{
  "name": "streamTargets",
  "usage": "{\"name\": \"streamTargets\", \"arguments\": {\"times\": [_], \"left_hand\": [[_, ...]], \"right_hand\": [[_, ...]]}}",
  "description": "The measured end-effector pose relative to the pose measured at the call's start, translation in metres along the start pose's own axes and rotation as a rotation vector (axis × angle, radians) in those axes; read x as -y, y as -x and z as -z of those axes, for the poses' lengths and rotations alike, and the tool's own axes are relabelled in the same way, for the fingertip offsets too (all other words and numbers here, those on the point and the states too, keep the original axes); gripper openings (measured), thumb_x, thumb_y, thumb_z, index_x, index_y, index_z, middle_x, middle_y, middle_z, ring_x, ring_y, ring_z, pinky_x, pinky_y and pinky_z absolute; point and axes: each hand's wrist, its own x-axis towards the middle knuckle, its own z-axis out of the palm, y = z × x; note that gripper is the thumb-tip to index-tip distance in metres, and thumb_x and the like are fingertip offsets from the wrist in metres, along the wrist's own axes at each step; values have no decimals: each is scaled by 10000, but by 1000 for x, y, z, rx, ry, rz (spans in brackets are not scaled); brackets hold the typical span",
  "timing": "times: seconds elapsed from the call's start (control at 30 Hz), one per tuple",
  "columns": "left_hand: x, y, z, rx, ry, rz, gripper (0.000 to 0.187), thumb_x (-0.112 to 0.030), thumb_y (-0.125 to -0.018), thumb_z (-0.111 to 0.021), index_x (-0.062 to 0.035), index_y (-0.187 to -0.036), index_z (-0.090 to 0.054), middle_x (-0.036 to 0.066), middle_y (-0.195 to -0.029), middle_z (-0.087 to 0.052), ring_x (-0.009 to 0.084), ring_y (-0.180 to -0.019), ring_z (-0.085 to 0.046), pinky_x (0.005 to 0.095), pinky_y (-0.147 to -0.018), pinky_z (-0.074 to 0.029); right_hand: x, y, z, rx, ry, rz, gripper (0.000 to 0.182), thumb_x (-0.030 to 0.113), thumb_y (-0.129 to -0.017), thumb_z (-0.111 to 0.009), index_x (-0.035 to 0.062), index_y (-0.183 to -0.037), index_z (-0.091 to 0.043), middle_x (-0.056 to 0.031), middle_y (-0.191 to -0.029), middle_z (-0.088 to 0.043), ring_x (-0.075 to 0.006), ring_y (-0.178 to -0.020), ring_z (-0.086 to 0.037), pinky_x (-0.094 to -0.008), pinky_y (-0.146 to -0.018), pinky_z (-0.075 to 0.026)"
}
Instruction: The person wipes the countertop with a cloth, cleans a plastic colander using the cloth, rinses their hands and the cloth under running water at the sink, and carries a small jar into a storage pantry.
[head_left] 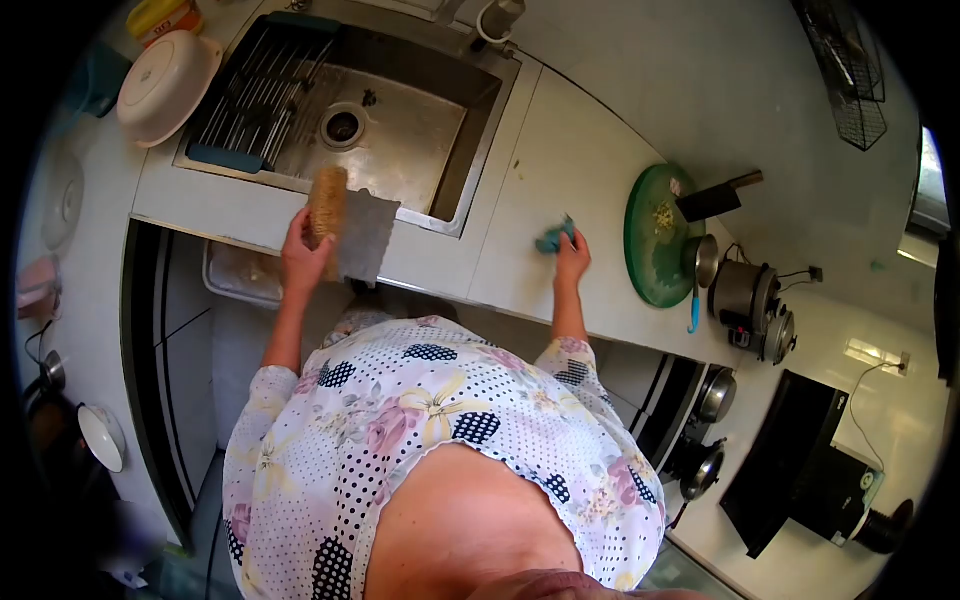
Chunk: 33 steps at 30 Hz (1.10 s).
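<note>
Loofah scrubber (327, 203) sits upright in your left hand (303, 255), fingers wrapped round its lower end, held over the counter edge just in front of the steel sink (400, 150). A grey cloth (365, 235) hangs beside it, touching the scrubber; whether the same hand pinches it, you cannot tell from this view. Your right hand (572, 262) lies on the white countertop (560, 170), fingers pressed down on a crumpled teal rag (553, 237). Just beyond that rag lies a round green cutting board (650, 240) with a cleaver (716, 197) on it. A dish rack (255, 95) occupies the sink's left half; a white bowl (165, 85) rests on the counter beside it.
</note>
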Motion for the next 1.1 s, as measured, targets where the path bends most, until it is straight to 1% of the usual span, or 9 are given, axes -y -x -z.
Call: {"name": "streamTargets", "arguments": {"times": [0.17,0.3,0.37,0.43,0.6,0.7,0.93,1.03,1.1], "left_hand": [[25,-29,35,-105,-20,60,592,-4,-744,-674,-32,-1289,-445,105,-1122,-573,184,-1001,-569,305,-877,-467],[52,-56,59,-164,-130,51,579,-26,-756,-661,-29,-1292,-443,103,-1151,-564,197,-1027,-558,309,-898,-449],[63,-67,63,-200,-171,35,579,-45,-757,-657,-27,-1294,-441,111,-1167,-560,213,-1055,-548,317,-920,-434],[58,-69,61,-232,-319,-19,574,-111,-761,-647,-20,-1288,-441,151,-1198,-542,274,-1111,-521,354,-959,-406],[57,-70,46,-349,-590,-95,574,-156,-755,-621,-28,-1280,-428,191,-1174,-529,356,-1079,-507,425,-936,-407],[63,-70,43,-391,-670,-185,580,-150,-746,-612,-42,-1280,-413,194,-1151,-531,373,-1059,-498,450,-916,-407],[50,-67,43,-380,-663,-177,575,-136,-748,-602,-51,-1282,-406,188,-1153,-526,368,-1062,-493,449,-926,-397],[48,-69,44,-378,-682,-154,573,-136,-745,-601,-49,-1277,-408,184,-1145,-526,363,-1053,-495,447,-922,-398],[50,-68,42,-405,-694,-189,570,-138,-743,-599,-49,-1273,-409,183,-1134,-529,359,-1046,-497,446,-916,-401]], "right_hand": [[-65,-27,46,-71,510,-55,293,113,-780,-602,-31,-1034,-621,-209,-972,-640,-323,-836,-632,-375,-764,-506],[-27,-18,-57,-58,740,506,171,162,-831,-528,6,-899,-547,-194,-849,-549,-325,-756,-505,-412,-637,-414],[29,5,-120,149,463,323,170,168,-880,-484,17,-898,-559,-195,-905,-552,-337,-826,-522,-438,-697,-422],[45,22,-174,187,532,588,168,150,-868,-512,20,-943,-588,-197,-942,-557,-353,-858,-535,-431,-719,-435],[110,42,-200,486,200,419,264,73,-812,-596,34,-1073,-618,-175,-1011,-586,-336,-932,-565,-396,-822,-457],[98,23,-170,398,1,326,301,72,-810,-606,44,-1110,-616,-151,-1023,-597,-298,-938,-582,-359,-835,-466],[54,-61,-76,242,531,54,335,51,-808,-586,2,-1139,-593,-204,-1039,-606,-275,-978,-590,-342,-807,-482],[54,-60,-118,378,538,202,364,51,-799,-561,-14,-1157,-580,-218,-965,-608,-322,-931,-579,-391,-788,-469],[49,-45,-166,343,674,644,372,17,-749,-560,-13,-1119,-582,-216,-931,-571,-373,-886,-537,-436,-780,-440]]}}
